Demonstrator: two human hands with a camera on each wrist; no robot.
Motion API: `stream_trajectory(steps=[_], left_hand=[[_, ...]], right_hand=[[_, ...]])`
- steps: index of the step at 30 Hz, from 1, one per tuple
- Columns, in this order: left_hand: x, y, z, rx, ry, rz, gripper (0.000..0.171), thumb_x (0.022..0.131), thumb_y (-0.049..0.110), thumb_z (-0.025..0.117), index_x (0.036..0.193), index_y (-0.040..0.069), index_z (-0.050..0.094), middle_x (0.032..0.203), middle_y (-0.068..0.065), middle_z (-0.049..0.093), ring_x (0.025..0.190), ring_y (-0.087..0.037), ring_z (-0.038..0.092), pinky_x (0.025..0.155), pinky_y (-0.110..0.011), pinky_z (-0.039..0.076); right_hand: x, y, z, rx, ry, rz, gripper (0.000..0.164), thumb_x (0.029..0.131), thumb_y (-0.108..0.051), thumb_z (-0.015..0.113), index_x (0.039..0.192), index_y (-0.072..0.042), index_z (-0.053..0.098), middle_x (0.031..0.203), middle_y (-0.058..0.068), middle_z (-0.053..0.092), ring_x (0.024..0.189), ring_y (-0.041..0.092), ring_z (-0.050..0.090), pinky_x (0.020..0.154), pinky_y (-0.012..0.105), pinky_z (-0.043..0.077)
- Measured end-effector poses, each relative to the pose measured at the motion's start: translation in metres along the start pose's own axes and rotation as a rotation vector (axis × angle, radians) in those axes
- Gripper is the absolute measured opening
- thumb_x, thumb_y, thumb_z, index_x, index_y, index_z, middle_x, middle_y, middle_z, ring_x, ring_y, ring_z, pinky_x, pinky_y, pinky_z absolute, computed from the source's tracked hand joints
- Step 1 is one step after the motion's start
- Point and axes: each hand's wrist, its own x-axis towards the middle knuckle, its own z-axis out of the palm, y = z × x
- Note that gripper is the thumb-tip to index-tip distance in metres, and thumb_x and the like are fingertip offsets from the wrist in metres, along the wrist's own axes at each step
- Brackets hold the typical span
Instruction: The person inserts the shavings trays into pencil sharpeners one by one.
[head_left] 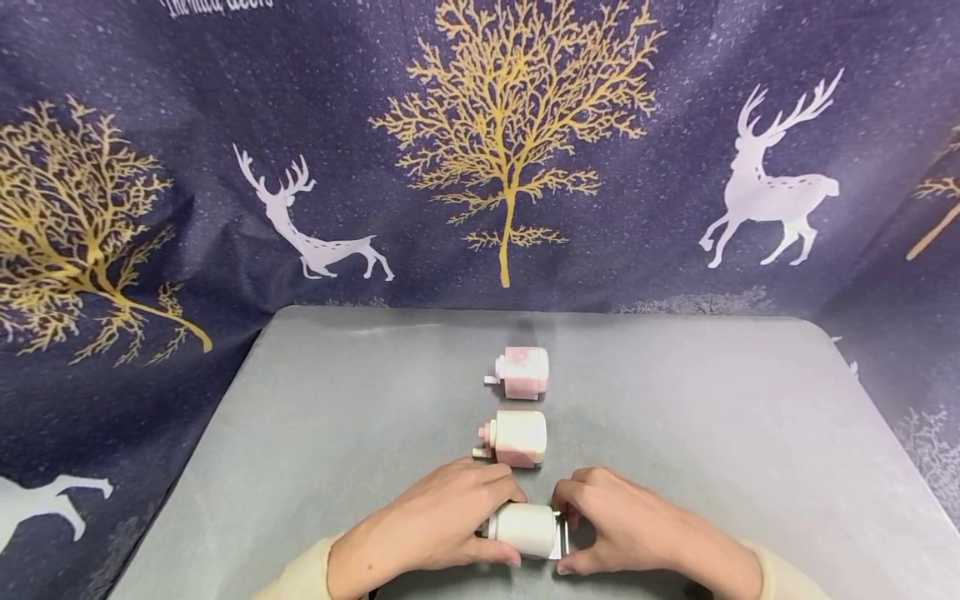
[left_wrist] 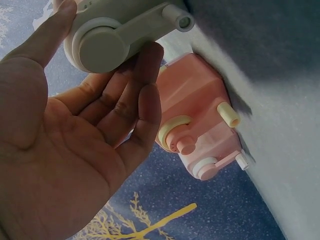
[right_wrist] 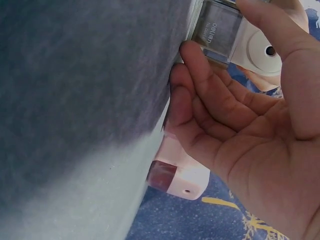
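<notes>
A white hand-crank pencil sharpener lies near the front of the table, between both hands. My left hand holds its body from the crank side, thumb on one side and fingers on the other. The left wrist view shows its round hub and crank handle. At the opposite end, my right hand pinches the clear shavings drawer between thumb and fingers. That drawer stands partly out past the white body in the head view.
Just beyond the hands stands a pink-and-cream pencil sharpener, its crank to the left. Farther back is a pale pink one, turned the same way. A dark curtain with deer and trees hangs behind the grey table.
</notes>
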Motion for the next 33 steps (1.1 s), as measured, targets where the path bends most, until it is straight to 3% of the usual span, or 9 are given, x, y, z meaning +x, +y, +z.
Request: stream_trajectory(steps=[33], left_hand=[[0.0006,-0.0008,0.0011,-0.003,-0.006,-0.009,0.051,0.078,0.067,0.063,0.107,0.024,0.064,0.099,0.019,0.053,0.084,0.002,0.05,0.082,-0.028,0.049]], right_hand=[[0.0095,-0.0049,0.0022,0.022,-0.028,0.008,0.041,0.071,-0.056,0.079,0.084,-0.024,0.057,0.072,-0.018,0.049,0.062,-0.005,0.046,0.051,0.009,0.039]])
